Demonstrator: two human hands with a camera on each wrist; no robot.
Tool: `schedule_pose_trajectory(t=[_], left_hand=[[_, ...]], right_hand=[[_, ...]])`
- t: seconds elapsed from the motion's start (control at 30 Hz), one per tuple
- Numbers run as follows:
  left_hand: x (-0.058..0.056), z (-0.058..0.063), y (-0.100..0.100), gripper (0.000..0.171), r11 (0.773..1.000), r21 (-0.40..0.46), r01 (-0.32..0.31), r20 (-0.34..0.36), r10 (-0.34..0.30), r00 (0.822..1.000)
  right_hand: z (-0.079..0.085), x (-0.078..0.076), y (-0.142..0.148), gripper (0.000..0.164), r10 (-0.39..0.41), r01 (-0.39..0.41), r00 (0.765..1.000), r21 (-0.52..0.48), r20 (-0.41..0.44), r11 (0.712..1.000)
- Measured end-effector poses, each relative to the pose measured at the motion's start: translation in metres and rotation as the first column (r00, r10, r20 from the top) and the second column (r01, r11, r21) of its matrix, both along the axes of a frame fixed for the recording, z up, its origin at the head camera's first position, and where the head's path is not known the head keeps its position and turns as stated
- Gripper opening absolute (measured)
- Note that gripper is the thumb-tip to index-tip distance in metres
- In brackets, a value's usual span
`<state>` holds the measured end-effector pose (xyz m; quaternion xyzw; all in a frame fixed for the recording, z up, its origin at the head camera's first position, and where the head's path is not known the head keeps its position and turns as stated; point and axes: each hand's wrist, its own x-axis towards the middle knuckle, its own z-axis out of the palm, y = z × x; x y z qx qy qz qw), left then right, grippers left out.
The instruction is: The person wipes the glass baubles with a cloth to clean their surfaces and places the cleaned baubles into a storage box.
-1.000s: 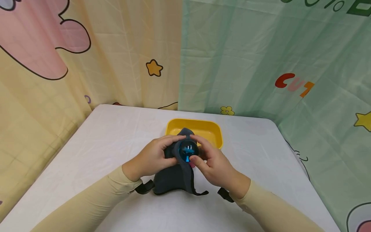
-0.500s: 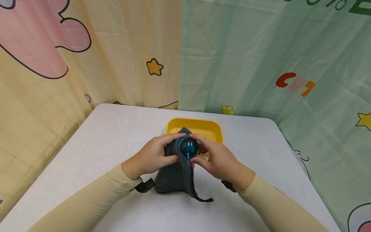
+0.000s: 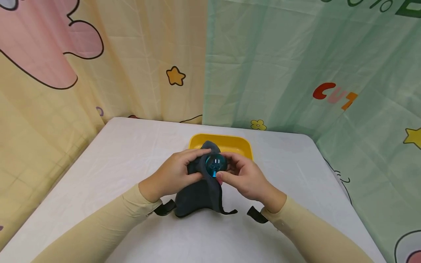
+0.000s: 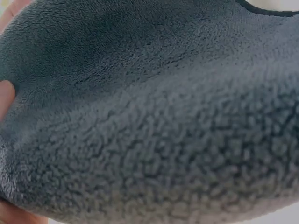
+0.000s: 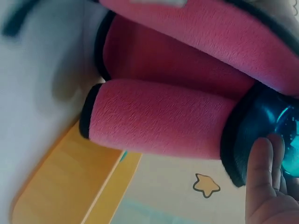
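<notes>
A grey fleece cloth [image 3: 197,197] with dark edging hangs from the hands in the head view. Its pink side [image 5: 159,119] faces the right wrist camera, folded in loose layers. My left hand [image 3: 172,175] grips the cloth around the left side of a shiny, see-through blue ball [image 3: 216,165]. On the ball's right side, my right hand [image 3: 248,177] holds it between thumb and fingers. Grey fleece [image 4: 149,112] fills most of the left wrist view, with fingertips at its left edge. Part of the ball is hidden by the cloth.
A yellow tray [image 3: 245,146] stands behind the hands on the white-covered table [image 3: 141,146]. Dark straps [image 3: 257,214] hang at the wrists. Printed curtains [image 3: 263,65] enclose the back and sides.
My right thumb and fingers have shifted on the ball, which looks lighter and more see-through now. The cloth's lower tip has risen and swung left. My left hand has barely moved.
</notes>
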<state>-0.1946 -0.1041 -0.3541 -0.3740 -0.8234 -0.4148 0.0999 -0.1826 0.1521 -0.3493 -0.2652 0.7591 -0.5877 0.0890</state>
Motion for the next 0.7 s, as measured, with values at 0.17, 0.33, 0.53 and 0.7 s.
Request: schedule_pose_trajectory(t=[0.17, 0.33, 0.53, 0.7], left_hand=[[-0.001, 0.002, -0.009, 0.060, 0.999, 0.001, -0.044, 0.016, 0.044, 0.999], [-0.004, 0.002, -0.026, 0.058, 0.994, -0.017, -0.104, 0.034, 0.105, 0.994], [-0.009, 0.002, -0.061, 0.057, 0.974, -0.085, -0.208, 0.047, 0.213, 0.976], [-0.013, 0.001, -0.096, 0.057, 0.936, -0.196, -0.292, 0.026, 0.302, 0.953]], right_hand=[[-0.001, -0.008, 0.005, 0.052, -0.067, 0.067, 0.996, 0.005, -0.064, 0.998], [0.001, -0.020, 0.015, 0.054, -0.179, 0.183, 0.982, 0.058, -0.064, 0.981], [0.003, -0.037, 0.030, 0.060, -0.258, 0.269, 0.963, 0.164, -0.083, 0.949], [0.002, -0.052, 0.040, 0.062, -0.279, 0.295, 0.955, 0.289, -0.096, 0.911]])
